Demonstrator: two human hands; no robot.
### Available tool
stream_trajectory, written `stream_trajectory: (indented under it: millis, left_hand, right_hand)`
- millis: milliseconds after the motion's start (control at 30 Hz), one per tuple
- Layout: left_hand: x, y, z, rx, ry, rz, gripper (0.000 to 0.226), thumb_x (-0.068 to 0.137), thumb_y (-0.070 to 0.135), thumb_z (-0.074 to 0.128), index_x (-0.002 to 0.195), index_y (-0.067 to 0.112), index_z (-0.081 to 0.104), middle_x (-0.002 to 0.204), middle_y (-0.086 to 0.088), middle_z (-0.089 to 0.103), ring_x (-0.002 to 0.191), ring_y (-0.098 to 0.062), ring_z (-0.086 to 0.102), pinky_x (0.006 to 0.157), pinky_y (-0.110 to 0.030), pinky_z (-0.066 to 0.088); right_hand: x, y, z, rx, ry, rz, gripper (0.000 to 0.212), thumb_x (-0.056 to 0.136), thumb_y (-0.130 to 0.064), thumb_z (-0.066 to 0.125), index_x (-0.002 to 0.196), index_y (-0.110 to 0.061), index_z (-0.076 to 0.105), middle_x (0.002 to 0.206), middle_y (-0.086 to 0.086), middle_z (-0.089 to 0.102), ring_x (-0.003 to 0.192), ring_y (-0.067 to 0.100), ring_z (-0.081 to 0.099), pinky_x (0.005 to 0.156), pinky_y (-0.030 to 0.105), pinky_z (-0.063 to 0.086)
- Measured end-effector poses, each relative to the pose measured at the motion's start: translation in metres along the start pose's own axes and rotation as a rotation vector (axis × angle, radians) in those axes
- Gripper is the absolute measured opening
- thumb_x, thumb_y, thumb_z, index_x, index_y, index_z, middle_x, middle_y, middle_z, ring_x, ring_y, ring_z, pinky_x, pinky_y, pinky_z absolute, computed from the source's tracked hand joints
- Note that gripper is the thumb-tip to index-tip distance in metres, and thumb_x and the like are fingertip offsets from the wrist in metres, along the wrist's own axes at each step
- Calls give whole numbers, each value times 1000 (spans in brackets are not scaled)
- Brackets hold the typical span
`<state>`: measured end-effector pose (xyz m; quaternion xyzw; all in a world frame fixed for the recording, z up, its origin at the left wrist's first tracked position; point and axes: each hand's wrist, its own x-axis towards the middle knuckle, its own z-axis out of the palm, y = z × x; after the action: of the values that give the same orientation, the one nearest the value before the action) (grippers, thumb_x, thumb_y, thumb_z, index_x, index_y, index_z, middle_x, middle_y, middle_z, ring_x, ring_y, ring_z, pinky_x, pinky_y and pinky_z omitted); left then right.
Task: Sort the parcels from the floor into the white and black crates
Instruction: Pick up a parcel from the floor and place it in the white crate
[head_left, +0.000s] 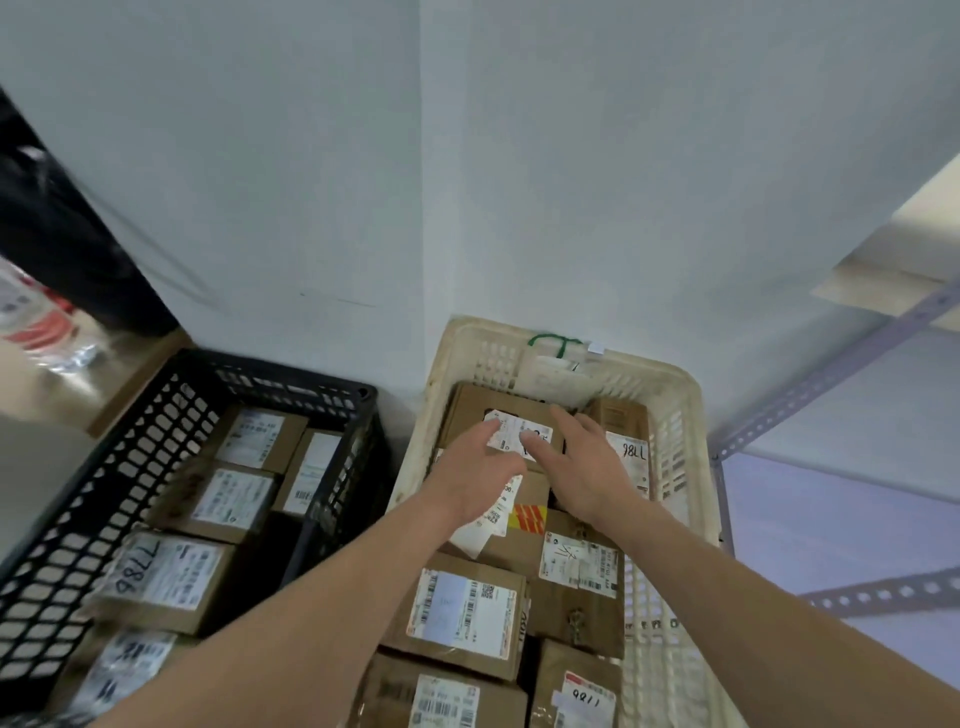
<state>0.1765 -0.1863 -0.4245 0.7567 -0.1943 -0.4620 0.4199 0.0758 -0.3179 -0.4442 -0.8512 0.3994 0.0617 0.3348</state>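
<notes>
**Crates.** The white crate (693, 415) is perforated plastic with a scuffed, yellowed rim. It stands in the corner against the pale, smooth wall (311, 156). The black crate (156, 441), a coarser lattice of oval holes, sits just beside it on the left. Both hold flat-sided brown cardboard parcels with white printed labels, packed edge to edge.

**Hands.** Both reach into the far end of the white crate.
- The left hand (467, 480) lies wide and flat, fingers straight. Its fingertips rest on the white label (517, 426) of the top parcel (470, 410).
- The top parcel is a rectangular cardboard box lying on other boxes, near the crate's far wall.
- The right hand (589, 470) is likewise spread, fingers straight, with its thumb tip on the right part of the same label.
- Neither hand curls round anything.

**Surroundings.**
- Just beside the right hand, a parcel with a handwritten label (631, 457) sits against the crate's right wall.
- Below the hands, a box carries red-and-yellow striped tape (527, 519).
- A green tie (553, 343) is looped at the white crate's far rim.
- On the right stands a grey slotted metal shelf frame (831, 374).
</notes>
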Motion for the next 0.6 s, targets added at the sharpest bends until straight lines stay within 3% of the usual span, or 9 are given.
stream_trajectory:
  millis: [100, 200, 300, 500, 600]
  left_hand:
    - [-31, 6, -14, 230, 95, 164, 74, 90, 30, 62, 157, 26, 30, 162, 7, 27, 147, -14, 30, 117, -31, 28]
    - [-56, 9, -29, 360, 171, 225, 76, 91, 35, 62, 158, 26, 27, 166, 7, 16, 149, -15, 26, 120, -36, 28]
    - [-87, 14, -46, 419, 245, 245, 77, 92, 40, 62, 158, 27, 26, 167, 9, 9, 152, -14, 19, 119, -33, 23]
    - [-163, 15, -70, 424, 470, 248, 76, 91, 44, 64, 157, 27, 30, 166, 9, 15, 151, -14, 24, 120, -34, 28]
    - [-206, 13, -69, 418, 581, 262, 74, 92, 43, 64, 156, 25, 33, 165, 8, 19, 148, -14, 29, 112, -22, 27]
  right_hand:
    - [-26, -20, -7, 42, 57, -78, 96, 85, -83, 31, 162, -26, 25, 170, 2, 20, 156, 19, 16, 121, 45, 27]
    - [-50, -36, -17, 15, 85, -156, 79, 98, -70, 39, 162, -28, 24, 171, 2, 16, 157, 19, 15, 117, 42, 29]
    - [-72, -53, -25, -15, 99, -239, 74, 99, -66, 42, 162, -32, 24, 172, 2, 10, 156, 22, 19, 117, 40, 30]
    - [-115, -86, -34, -24, 70, -437, 84, 94, -74, 38, 163, -30, 23, 172, 2, 11, 158, 20, 14, 120, 41, 28]
    - [-141, -97, -38, -10, 49, -540, 75, 100, -64, 41, 163, -30, 21, 172, 1, 10, 159, 16, 6, 122, 39, 23]
